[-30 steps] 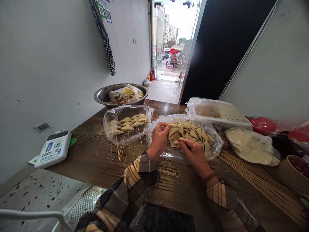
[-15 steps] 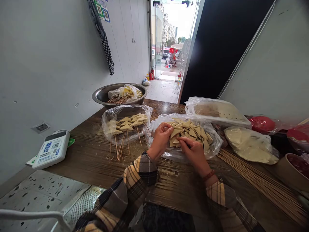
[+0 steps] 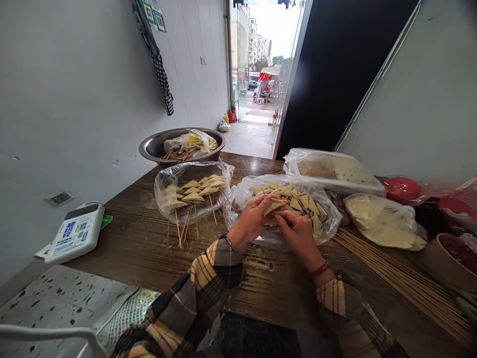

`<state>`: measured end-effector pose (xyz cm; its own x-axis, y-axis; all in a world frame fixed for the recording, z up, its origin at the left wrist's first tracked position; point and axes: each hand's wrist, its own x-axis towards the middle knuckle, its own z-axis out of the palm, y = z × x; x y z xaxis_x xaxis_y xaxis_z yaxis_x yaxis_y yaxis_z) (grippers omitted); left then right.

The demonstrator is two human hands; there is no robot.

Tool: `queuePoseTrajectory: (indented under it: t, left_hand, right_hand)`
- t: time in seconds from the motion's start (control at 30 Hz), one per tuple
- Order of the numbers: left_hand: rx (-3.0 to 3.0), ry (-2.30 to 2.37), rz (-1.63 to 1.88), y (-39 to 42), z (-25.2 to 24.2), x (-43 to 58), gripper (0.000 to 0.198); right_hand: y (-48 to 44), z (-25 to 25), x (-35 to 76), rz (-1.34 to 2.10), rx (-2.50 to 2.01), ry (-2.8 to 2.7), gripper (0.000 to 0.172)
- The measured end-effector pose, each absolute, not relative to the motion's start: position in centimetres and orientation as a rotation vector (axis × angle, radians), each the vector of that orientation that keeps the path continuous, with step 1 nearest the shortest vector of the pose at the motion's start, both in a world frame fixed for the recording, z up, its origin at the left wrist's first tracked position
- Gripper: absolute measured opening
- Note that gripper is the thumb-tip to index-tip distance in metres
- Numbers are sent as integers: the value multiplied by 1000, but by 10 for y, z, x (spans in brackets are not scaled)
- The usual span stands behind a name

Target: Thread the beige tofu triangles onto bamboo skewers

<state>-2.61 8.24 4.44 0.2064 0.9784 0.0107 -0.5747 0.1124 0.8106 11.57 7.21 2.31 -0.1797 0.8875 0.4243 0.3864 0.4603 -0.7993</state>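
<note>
My left hand (image 3: 250, 219) pinches a pale tofu triangle (image 3: 274, 205) above an open plastic bag (image 3: 333, 223) of loose triangles (image 3: 303, 201). Close against it, my right hand (image 3: 300, 232) is closed on a thin wooden skewer, mostly hidden by the fingers; a bit of it shows at the triangle. To the left, a second clear bag (image 3: 164, 186) holds skewered triangles (image 3: 194, 195), their sticks pointing toward me over the table.
A steel basin (image 3: 149, 148) with bagged skewers stands at the back left. Bare skewers (image 3: 395, 278) lie at the right, near a bagged pale food (image 3: 387, 223), a wrapped tray (image 3: 335, 166) and a bowl (image 3: 443, 263). A white payment device (image 3: 76, 233) sits at the left on the wooden table (image 3: 149, 268).
My left fingers have wrapped further round the triangle, and my two hands are closer together. The whole view has shifted slightly.
</note>
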Motion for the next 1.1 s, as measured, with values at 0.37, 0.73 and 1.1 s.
queuePoseTrajectory:
  t: [0.37,0.73,1.1]
  left_hand:
    - [740,607,1404,83,47,-29,27]
    - [914,709,1303,81,41,-17,29]
    - [1898,1275,1137,100,32,-41,19]
  right_hand:
    - [72,21,116,658,-1028,-1838,26]
    - [75,21,119,626,-1058,-1781,27]
    - [85,31,144,620,-1204,-1480,34]
